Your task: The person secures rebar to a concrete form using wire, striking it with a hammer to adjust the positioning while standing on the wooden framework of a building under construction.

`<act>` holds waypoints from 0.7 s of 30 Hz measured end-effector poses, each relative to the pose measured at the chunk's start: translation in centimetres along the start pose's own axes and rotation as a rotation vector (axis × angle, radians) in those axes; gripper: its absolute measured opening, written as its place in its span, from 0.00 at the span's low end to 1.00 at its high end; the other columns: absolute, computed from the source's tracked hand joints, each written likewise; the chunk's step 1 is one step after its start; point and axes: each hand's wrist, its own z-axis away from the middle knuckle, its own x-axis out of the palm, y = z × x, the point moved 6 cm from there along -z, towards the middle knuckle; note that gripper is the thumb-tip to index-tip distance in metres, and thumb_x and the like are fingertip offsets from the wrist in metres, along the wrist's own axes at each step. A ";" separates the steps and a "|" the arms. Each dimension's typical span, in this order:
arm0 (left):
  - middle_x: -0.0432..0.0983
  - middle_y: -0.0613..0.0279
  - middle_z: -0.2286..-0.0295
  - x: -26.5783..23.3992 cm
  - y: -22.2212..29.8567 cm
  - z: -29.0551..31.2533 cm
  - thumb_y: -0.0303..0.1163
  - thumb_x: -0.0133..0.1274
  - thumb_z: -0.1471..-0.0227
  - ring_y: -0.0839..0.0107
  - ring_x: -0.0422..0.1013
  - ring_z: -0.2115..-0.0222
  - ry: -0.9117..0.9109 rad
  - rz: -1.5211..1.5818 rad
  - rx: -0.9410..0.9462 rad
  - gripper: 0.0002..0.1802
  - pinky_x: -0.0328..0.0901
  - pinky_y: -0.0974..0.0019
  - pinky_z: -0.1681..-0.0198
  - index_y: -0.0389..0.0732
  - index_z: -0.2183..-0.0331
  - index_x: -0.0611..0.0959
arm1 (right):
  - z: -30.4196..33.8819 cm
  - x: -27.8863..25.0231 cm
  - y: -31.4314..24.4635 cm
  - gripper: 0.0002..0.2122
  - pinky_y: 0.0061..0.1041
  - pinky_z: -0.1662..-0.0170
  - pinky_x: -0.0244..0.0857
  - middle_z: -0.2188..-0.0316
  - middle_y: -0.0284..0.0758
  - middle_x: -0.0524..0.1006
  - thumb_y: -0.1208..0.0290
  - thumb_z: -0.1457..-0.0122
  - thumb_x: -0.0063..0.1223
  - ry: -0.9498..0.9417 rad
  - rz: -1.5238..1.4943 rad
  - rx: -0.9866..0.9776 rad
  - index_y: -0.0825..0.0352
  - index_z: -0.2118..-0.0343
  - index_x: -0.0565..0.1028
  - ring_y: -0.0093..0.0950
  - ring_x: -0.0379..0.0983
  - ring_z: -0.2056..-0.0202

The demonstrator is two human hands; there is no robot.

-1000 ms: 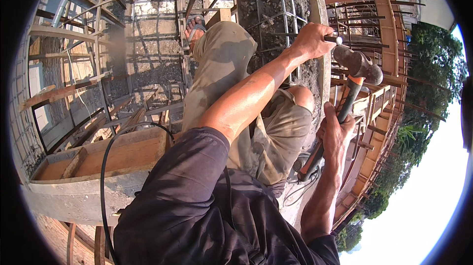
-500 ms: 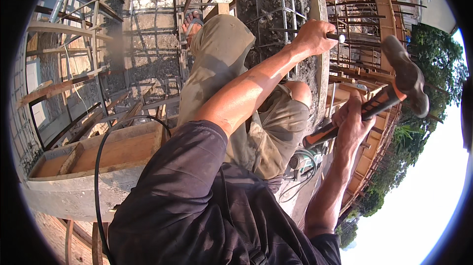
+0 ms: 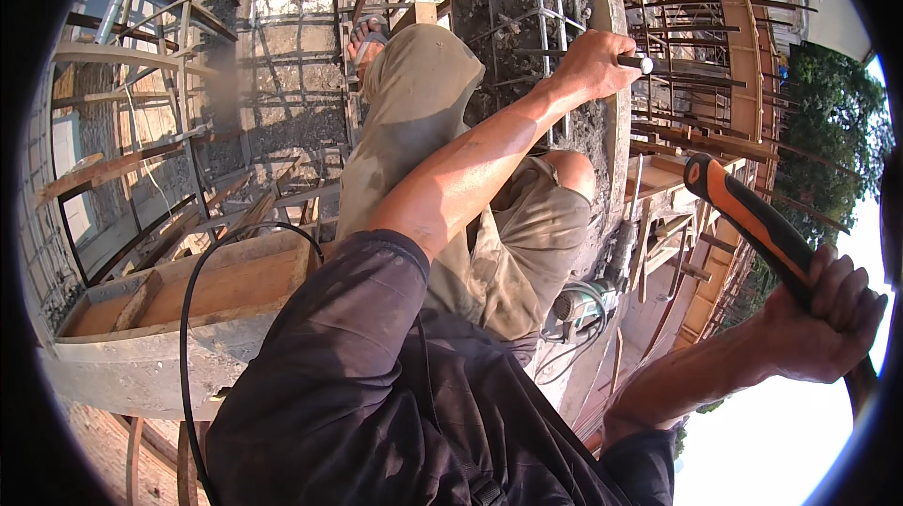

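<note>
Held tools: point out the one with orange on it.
The hammer in the right hand: it is black and orange, whereas the dark rod in the left hand shows no orange.

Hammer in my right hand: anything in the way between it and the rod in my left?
Nothing visible does. Only open air shows between the hammer in your right hand and the rod in your left hand; the boards there look to be behind. The hammer's head is out of view.
</note>
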 end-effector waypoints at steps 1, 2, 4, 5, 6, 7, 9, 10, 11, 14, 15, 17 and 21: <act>0.73 0.59 0.82 -0.2 0.1 0.0 0.35 0.63 0.53 0.76 0.64 0.78 0.031 -0.010 0.040 0.12 0.60 0.61 0.75 0.35 0.75 0.81 | 1.6 -0.5 3.2 0.21 0.21 0.79 0.47 0.88 0.23 0.53 0.67 0.33 0.43 -0.024 -0.026 0.160 0.56 0.85 0.55 0.17 0.48 0.86; 0.72 0.60 0.82 -0.3 0.3 0.1 0.35 0.64 0.53 0.76 0.64 0.79 0.047 -0.026 0.074 0.13 0.60 0.61 0.75 0.35 0.76 0.80 | 5.1 -0.4 7.9 0.20 0.22 0.81 0.48 0.88 0.23 0.58 0.66 0.34 0.48 -0.177 0.227 0.350 0.60 0.84 0.61 0.16 0.51 0.87; 0.70 0.60 0.83 -0.3 0.2 0.2 0.36 0.64 0.53 0.75 0.63 0.79 0.033 -0.027 0.093 0.15 0.60 0.60 0.75 0.35 0.76 0.78 | 11.3 -3.2 15.7 0.16 0.21 0.85 0.48 0.88 0.24 0.63 0.63 0.38 0.58 -0.532 0.689 0.988 0.63 0.79 0.67 0.16 0.55 0.88; 0.69 0.60 0.83 -0.4 0.0 0.2 0.36 0.64 0.53 0.75 0.63 0.79 0.037 -0.028 0.066 0.15 0.60 0.59 0.75 0.35 0.76 0.77 | 12.3 -4.4 16.8 0.15 0.20 0.84 0.49 0.87 0.24 0.64 0.64 0.39 0.60 -0.524 0.648 0.949 0.63 0.78 0.68 0.15 0.58 0.87; 0.70 0.59 0.82 -0.4 0.1 0.4 0.36 0.64 0.53 0.74 0.63 0.79 0.052 -0.043 0.092 0.14 0.60 0.59 0.74 0.36 0.74 0.79 | 12.7 -5.6 17.1 0.15 0.19 0.84 0.50 0.87 0.24 0.64 0.64 0.39 0.61 -0.555 0.521 0.954 0.64 0.76 0.69 0.15 0.58 0.87; 0.70 0.59 0.82 -0.5 0.0 0.4 0.36 0.64 0.53 0.74 0.64 0.79 0.045 -0.044 0.075 0.14 0.60 0.60 0.74 0.36 0.73 0.80 | 12.3 -6.6 16.2 0.13 0.19 0.84 0.50 0.87 0.24 0.63 0.65 0.39 0.61 -0.562 0.411 0.975 0.65 0.74 0.70 0.14 0.57 0.87; 0.71 0.60 0.81 -0.7 0.2 0.4 0.36 0.64 0.53 0.74 0.64 0.79 0.079 -0.046 0.103 0.13 0.60 0.60 0.75 0.37 0.71 0.82 | 9.3 -6.9 12.9 0.16 0.18 0.85 0.46 0.88 0.22 0.60 0.64 0.39 0.63 -0.581 0.342 0.850 0.59 0.77 0.66 0.13 0.52 0.89; 0.72 0.60 0.81 -0.6 0.0 0.3 0.35 0.63 0.54 0.74 0.65 0.79 0.053 -0.013 0.069 0.12 0.61 0.60 0.74 0.37 0.69 0.83 | 6.6 -6.9 10.1 0.17 0.18 0.86 0.45 0.88 0.22 0.59 0.65 0.37 0.61 -0.507 0.349 0.750 0.59 0.79 0.65 0.13 0.52 0.89; 0.72 0.60 0.81 -0.6 -0.1 0.3 0.35 0.63 0.54 0.74 0.65 0.80 0.047 -0.021 0.055 0.12 0.61 0.60 0.74 0.37 0.69 0.83 | 3.8 -6.5 6.9 0.18 0.18 0.87 0.45 0.88 0.22 0.58 0.66 0.35 0.59 -0.385 0.285 0.598 0.58 0.80 0.64 0.13 0.52 0.90; 0.73 0.60 0.81 -0.5 -0.3 0.3 0.34 0.62 0.54 0.74 0.66 0.79 0.031 -0.021 0.030 0.11 0.62 0.61 0.74 0.37 0.69 0.83 | -2.9 -3.7 -3.4 0.19 0.19 0.84 0.47 0.89 0.23 0.56 0.66 0.33 0.53 -0.132 0.065 -0.098 0.58 0.82 0.63 0.14 0.52 0.89; 0.73 0.60 0.80 -0.5 -0.3 0.2 0.34 0.62 0.54 0.74 0.66 0.79 0.032 -0.005 0.039 0.11 0.62 0.61 0.74 0.37 0.69 0.83 | -3.4 -2.6 -4.8 0.19 0.19 0.83 0.49 0.89 0.23 0.56 0.66 0.33 0.51 -0.071 0.076 -0.254 0.59 0.83 0.62 0.14 0.52 0.88; 0.73 0.61 0.80 -0.4 -0.5 0.3 0.34 0.61 0.53 0.75 0.66 0.79 0.037 0.020 0.066 0.11 0.61 0.62 0.74 0.37 0.70 0.82 | -2.4 -1.0 -3.5 0.20 0.21 0.81 0.51 0.89 0.24 0.56 0.66 0.33 0.49 -0.001 0.026 -0.232 0.59 0.84 0.61 0.15 0.53 0.87; 0.68 0.64 0.82 -0.4 -1.1 0.4 0.31 0.62 0.52 0.77 0.62 0.77 0.051 0.037 0.088 0.12 0.60 0.63 0.74 0.37 0.75 0.75 | 9.4 -0.7 13.2 0.20 0.23 0.81 0.53 0.89 0.25 0.63 0.63 0.36 0.52 -0.519 0.620 0.756 0.62 0.84 0.65 0.17 0.59 0.86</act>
